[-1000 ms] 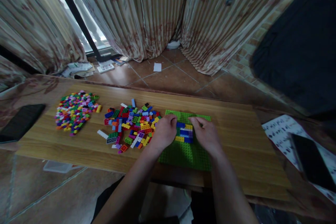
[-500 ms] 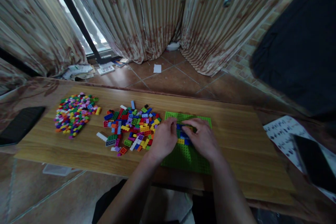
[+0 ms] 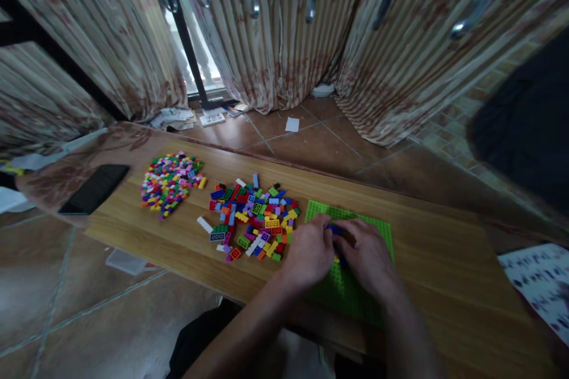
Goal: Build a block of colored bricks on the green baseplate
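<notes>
A green studded baseplate (image 3: 351, 302) lies on the wooden board, partly covered by my hands and forearms. My left hand (image 3: 312, 250) is over its left part, fingers closed and pressed together; whatever sits in them is hidden. Facing it, my right hand (image 3: 368, 253) curls thumb and fingers round a blue brick (image 3: 335, 229) on the plate, between the two hands. A bit of a yellow brick (image 3: 336, 259) shows just below, against the right hand's side. Most of the built bricks are covered by my fingers.
Left of the plate spreads a pile of larger mixed bricks (image 3: 255, 219). Farther left is a heap of small bricks (image 3: 171, 183). A black tablet-like device (image 3: 95, 189) lies at the left end of the wooden board (image 3: 427, 260). A printed sheet (image 3: 540, 284) is at the right.
The view has swung left, so everything sits farther right in the picture. My hands have drawn closer together over the blue and yellow bricks, covering more of them.
</notes>
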